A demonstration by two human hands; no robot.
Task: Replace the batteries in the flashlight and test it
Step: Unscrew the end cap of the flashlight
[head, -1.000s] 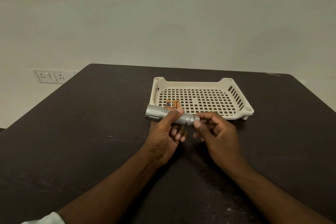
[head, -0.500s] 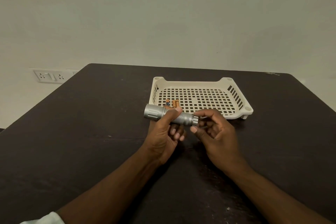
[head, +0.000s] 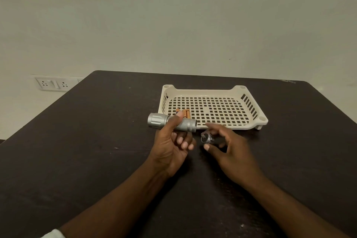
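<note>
Dark table (head: 96, 160); left hand (head: 172, 149) grips flashlight (head: 172, 122); right hand (head: 229, 152) pinches cap (head: 206, 137).

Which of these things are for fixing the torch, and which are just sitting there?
For the job: flashlight, tail cap, batteries, left hand, right hand.

Just there: tray, table, wall sockets.

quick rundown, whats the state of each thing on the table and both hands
flashlight: tail end open, cap off, held level
tail cap: detached, spring showing, at right fingertips
batteries: lying in tray's near left corner
tray: upright on table
left hand: grips flashlight body
right hand: fingers loosely around cap
</note>
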